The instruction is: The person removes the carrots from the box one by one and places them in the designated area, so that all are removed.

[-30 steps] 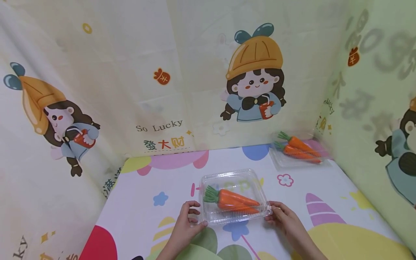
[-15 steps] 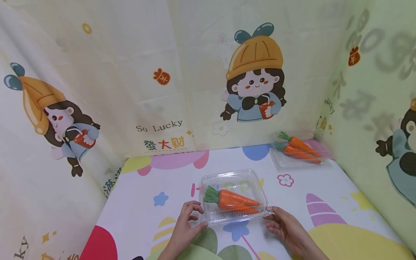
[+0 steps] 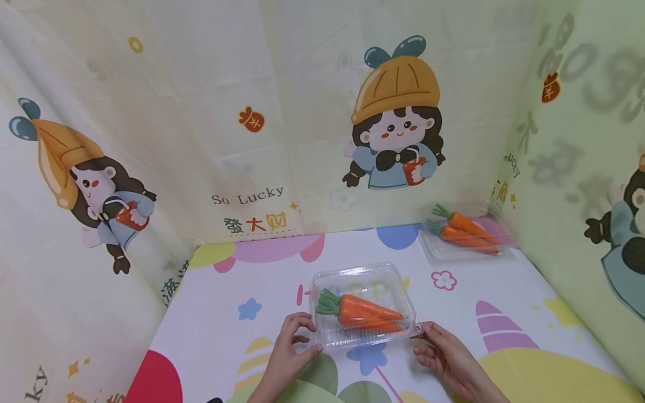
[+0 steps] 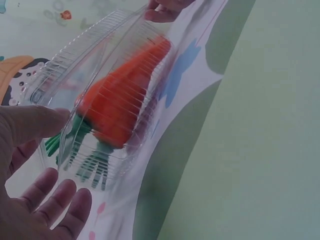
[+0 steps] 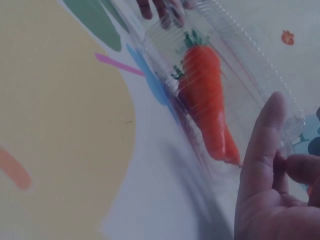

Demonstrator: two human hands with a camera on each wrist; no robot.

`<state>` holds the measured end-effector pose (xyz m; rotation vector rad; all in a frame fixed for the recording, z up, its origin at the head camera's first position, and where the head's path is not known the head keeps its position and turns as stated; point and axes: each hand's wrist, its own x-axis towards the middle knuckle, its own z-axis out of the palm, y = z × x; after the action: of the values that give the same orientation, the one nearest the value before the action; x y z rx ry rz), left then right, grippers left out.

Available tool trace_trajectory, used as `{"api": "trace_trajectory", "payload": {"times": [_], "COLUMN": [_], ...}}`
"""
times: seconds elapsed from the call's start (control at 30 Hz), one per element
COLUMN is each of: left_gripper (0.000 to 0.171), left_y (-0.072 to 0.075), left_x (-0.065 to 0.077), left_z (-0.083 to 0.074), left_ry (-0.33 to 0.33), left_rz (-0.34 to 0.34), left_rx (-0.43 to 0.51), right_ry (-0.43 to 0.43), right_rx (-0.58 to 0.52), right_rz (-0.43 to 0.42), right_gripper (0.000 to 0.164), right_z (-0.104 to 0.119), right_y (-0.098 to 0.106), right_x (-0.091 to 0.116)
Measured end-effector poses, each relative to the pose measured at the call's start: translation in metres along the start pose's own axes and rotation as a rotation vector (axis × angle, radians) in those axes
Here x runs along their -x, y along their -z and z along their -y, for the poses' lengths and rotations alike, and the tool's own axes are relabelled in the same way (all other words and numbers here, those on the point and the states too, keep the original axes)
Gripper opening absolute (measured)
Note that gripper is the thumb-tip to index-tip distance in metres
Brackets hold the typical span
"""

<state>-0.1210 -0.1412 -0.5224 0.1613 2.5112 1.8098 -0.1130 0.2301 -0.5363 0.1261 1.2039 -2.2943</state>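
Observation:
A clear plastic clamshell box [image 3: 360,274] sits in the middle of the table, its lid lying over the base. Two carrots [image 3: 370,311] with green tops lie inside, tops toward the left. At the box's front left corner, my left hand [image 3: 289,350] holds the edge between thumb and index finger; its other fingers are bent and apart from the box in the left wrist view. My right hand [image 3: 448,355] pinches the front right corner with thumb and index finger. The remaining right fingers curl loosely below. Whether the lid's rim is fully pressed down I cannot tell.
Another clear clamshell box [image 3: 438,254] with two carrots [image 3: 463,230] stands at the back right, against the curtain. Printed curtains [image 3: 302,112] enclose the back and both sides. A colourful patterned cloth [image 3: 282,280] covers the table.
My right hand has shifted slightly down at the corner, and its lower fingers have come away from the box. The left hand and the box have hardly moved.

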Motion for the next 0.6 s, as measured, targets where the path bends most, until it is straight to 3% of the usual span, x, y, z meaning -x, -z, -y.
{"api": "trace_trajectory", "payload": {"times": [0.23, 0.5, 0.6], "left_gripper": [0.032, 0.032, 0.033], "left_y": [0.0000, 0.0026, 0.0041], "left_x": [0.0010, 0.0039, 0.0035], "left_z": [0.0055, 0.0076, 0.0068], "left_ry": [-0.004, -0.033, -0.020], "left_rz": [-0.020, -0.033, -0.031], "left_rx": [0.004, 0.041, 0.043], "right_ry": [-0.012, -0.014, -0.025], "right_rx": [0.042, -0.113, -0.112], "right_rz": [-0.063, 0.084, 0.112], "right_gripper": [0.024, 0.032, 0.028], "right_z": [0.0011, 0.0030, 0.0049], "right_y": [0.0037, 0.0075, 0.0086], "right_x": [0.0007, 0.0052, 0.0049]}}
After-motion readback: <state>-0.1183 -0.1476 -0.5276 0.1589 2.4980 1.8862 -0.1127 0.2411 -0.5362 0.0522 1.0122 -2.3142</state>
